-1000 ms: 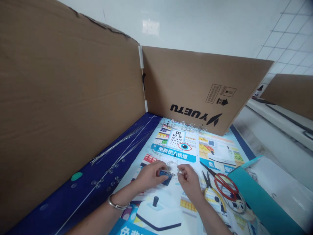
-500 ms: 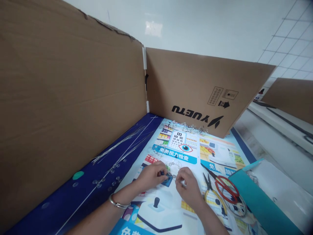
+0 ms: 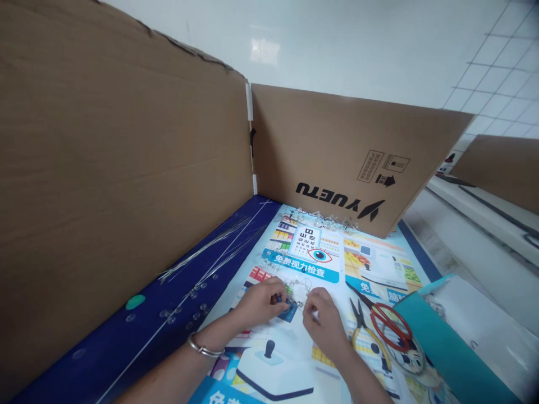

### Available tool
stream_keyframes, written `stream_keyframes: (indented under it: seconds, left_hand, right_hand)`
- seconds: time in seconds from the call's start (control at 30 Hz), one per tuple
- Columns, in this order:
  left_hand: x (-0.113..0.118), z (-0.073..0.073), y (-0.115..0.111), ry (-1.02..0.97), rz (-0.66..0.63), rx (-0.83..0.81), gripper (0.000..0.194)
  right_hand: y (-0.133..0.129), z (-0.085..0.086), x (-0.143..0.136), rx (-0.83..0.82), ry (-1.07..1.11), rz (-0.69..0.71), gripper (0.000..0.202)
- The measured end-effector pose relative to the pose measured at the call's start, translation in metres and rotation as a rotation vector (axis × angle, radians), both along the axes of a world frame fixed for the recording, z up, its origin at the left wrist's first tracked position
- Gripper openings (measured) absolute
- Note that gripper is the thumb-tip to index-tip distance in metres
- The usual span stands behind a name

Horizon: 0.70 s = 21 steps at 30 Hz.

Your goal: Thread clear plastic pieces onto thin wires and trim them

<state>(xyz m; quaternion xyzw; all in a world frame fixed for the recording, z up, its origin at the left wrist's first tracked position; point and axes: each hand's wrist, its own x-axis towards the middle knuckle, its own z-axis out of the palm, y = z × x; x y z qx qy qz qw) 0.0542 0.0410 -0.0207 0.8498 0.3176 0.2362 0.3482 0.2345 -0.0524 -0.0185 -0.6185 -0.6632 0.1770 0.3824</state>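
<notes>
A loop of clear beads on thin wire (image 3: 298, 282) lies between my two hands. My left hand (image 3: 261, 302), with a silver bangle at the wrist, has thumb and forefinger pinched on the near side of this beaded wire. To the right of the loop is my right hand (image 3: 323, 318), its fingers curled and thumb pressed in. What the right fingertips hold, perhaps a wire end, is too fine to make out. Just right of that hand, yellow-handled pliers (image 3: 365, 331) lie beside red-handled scissors (image 3: 385, 320).
Cut wires (image 3: 210, 252) and several loose clear beads (image 3: 170, 314) lie on the blue strip at left. More beaded wire (image 3: 324, 219) rests along the back cardboard panel (image 3: 337, 146). A tall cardboard wall (image 3: 126, 140) bounds the left. A teal-and-white box (image 3: 455, 336) stands at right.
The beads by my left fingertips have shifted slightly, and the loop sits a little differently. Both hands keep nearly the same place and pose.
</notes>
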Motion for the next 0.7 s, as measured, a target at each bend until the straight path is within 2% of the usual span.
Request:
stream_keyframes:
  seconds: [0.37,0.7]
  left_hand:
    - [-0.0008,0.0024,0.0006,-0.013,-0.003,-0.012,0.005]
    - [-0.0005,0.0023,0.0,0.002,0.011,-0.032,0.005]
  right_hand:
    - [0.001,0.0002,0.0008,0.013,0.015,-0.001,0.016]
    - [0.001,-0.0017,0.001,0.015,0.124,-0.016,0.013]
